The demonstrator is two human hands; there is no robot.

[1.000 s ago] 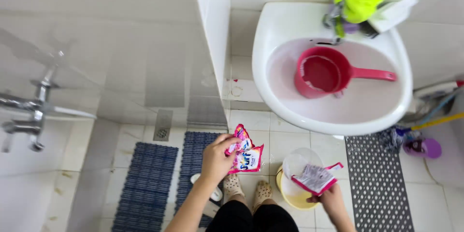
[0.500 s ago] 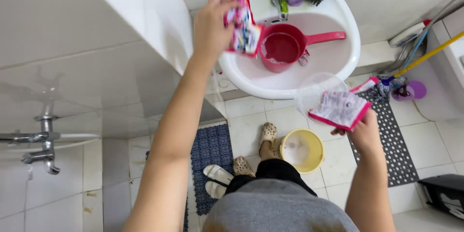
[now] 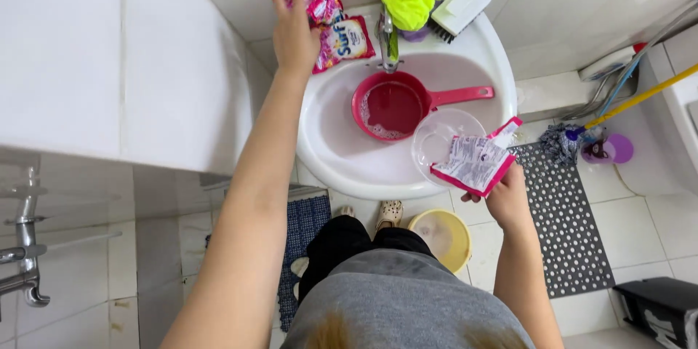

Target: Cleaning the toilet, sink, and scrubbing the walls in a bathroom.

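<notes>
Since half a second ago the left hand (image 3: 293,29) has carried the pink detergent sachets (image 3: 336,33) from above the basin to the sink's (image 3: 327,145) back rim, upper centre-left of the frame. There its fingers still pinch them at their left edge; the hand covers that edge, so how many sachets there are cannot be told. The sachets lie with their long axis slanting from upper left to lower right, beside the tap (image 3: 387,36). In the basin sits a red dipper (image 3: 396,105), its handle pointing right. At centre right, the right hand (image 3: 507,200) grasps an opened sachet (image 3: 474,165) and a clear bowl (image 3: 443,142), the bowl's rim partly hidden behind the sachet.
</notes>
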